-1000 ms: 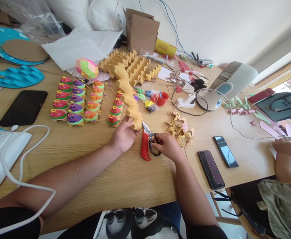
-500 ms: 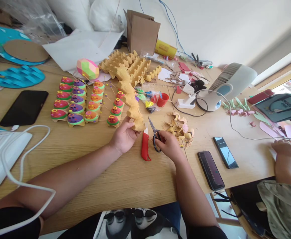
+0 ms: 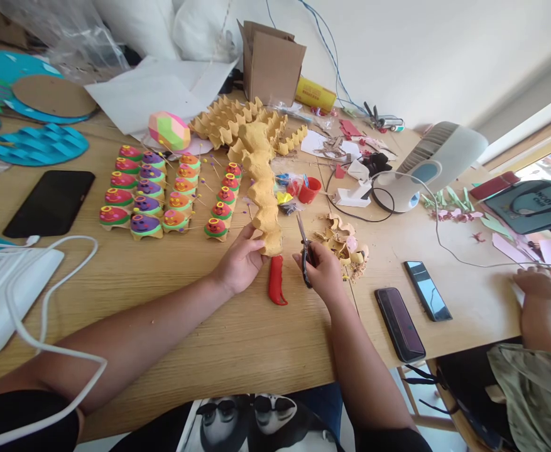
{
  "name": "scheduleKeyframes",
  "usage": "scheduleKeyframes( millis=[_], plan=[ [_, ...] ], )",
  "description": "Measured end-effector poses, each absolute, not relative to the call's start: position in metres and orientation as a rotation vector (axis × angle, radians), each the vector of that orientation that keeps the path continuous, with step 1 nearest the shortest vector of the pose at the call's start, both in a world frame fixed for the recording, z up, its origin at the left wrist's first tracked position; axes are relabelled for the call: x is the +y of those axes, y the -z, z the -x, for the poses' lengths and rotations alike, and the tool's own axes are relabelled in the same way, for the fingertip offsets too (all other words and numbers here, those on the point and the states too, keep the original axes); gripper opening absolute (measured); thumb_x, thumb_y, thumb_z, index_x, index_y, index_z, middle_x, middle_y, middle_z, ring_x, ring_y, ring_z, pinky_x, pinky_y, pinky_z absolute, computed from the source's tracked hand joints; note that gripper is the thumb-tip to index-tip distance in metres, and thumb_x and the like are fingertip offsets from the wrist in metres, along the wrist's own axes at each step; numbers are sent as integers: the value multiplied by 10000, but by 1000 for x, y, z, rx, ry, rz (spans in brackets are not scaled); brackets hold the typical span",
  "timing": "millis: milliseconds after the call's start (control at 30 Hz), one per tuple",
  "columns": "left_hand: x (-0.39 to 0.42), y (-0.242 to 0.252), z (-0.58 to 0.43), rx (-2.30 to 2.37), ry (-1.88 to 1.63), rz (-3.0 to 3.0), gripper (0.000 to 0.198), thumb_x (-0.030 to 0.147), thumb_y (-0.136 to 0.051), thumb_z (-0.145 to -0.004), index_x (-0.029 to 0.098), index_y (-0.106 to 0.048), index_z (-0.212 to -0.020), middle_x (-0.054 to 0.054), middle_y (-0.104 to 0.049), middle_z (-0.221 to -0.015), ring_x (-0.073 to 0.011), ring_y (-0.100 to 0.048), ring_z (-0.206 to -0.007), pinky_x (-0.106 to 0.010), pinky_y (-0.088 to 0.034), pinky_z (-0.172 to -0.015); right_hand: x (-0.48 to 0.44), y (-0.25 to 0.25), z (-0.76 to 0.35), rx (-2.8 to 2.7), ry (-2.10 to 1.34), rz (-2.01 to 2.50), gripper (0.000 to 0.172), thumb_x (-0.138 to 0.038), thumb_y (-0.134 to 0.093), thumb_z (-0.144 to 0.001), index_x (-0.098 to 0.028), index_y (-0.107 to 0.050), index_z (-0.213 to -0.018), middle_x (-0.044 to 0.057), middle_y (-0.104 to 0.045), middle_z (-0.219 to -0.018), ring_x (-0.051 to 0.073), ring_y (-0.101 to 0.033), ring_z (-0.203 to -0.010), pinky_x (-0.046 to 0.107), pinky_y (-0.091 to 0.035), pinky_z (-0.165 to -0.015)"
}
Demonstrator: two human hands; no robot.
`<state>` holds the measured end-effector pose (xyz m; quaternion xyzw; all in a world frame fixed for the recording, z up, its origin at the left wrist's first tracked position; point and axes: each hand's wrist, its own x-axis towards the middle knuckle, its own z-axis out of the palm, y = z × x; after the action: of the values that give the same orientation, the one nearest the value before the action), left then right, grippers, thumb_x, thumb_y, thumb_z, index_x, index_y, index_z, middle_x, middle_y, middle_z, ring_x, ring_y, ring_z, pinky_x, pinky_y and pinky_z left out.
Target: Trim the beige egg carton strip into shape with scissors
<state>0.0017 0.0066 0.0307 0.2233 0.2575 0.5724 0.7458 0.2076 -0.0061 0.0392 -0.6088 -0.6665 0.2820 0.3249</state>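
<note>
My left hand point(image 3: 240, 263) grips the near end of a long yellow strip of egg-carton cups point(image 3: 261, 182), lifted off the wooden table point(image 3: 200, 326). My right hand point(image 3: 320, 273) is closed round the black handles of small scissors point(image 3: 305, 245), blades pointing up beside the strip's near end. A red utility knife point(image 3: 276, 280) lies on the table between my hands. Cut carton scraps point(image 3: 343, 242) are heaped just right of the scissors.
Rows of painted carton figures point(image 3: 162, 194) stand to the left, whole egg trays point(image 3: 237, 119) behind. Two phones point(image 3: 414, 307) lie right, a black one point(image 3: 49, 202) left. A white fan point(image 3: 426, 166), a red cup point(image 3: 309, 188), a cardboard box point(image 3: 270, 63). Another person's hand point(image 3: 536, 285) works far right.
My right hand lifted the scissors from beside the red knife and turned the blades upright. My left hand raised the carton strip and swung its far end rightward.
</note>
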Motion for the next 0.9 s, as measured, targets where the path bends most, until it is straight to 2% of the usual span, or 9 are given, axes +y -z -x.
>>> scheduleKeyframes(
  millis=[167,300,400,633,900],
  plan=[
    [8,-33,0,549,-1231,-434,481,161,-716,-770,295,-686,-1231,3,-759,-1091,-148,-701,-913,-245,-552,-713,-4,-38,-210,-1814,-659,1565,291,-433,-703,-876,-234,-519,-769,-13,-547,-712,166,-501,-676,292,-351,-626],
    [9,-33,2,505,-1208,-334,485,161,-722,-758,285,-680,-1225,6,-766,-1093,-153,-713,-912,-259,-574,-729,-5,-39,-209,-1973,-549,1494,128,-287,-685,-859,-221,-578,-840,31,-628,-847,196,-564,-795,303,-406,-718],
    [10,-33,3,486,-1202,-285,494,153,-723,-760,277,-672,-1235,11,-771,-1081,-145,-714,-893,-254,-574,-715,-5,-40,-210,-2027,-561,1461,74,-241,-669,-847,-214,-609,-882,44,-649,-902,205,-583,-834,307,-426,-748],
    [11,-33,5,458,-1187,-246,428,170,-714,-754,235,-687,-1176,-11,-781,-1048,-162,-723,-858,-268,-570,-684,-5,-41,-212,-2145,-632,1359,117,-200,-675,-816,-213,-646,-929,40,-669,-909,215,-606,-863,314,-447,-761],
    [13,-32,7,446,-1165,-211,416,181,-724,-740,227,-683,-1152,5,-776,-968,-140,-711,-776,-258,-555,-654,-2,-38,-216,-2105,-552,1372,156,-203,-682,-835,-204,-659,-989,66,-690,-982,231,-624,-915,334,-477,-799]
  ],
)
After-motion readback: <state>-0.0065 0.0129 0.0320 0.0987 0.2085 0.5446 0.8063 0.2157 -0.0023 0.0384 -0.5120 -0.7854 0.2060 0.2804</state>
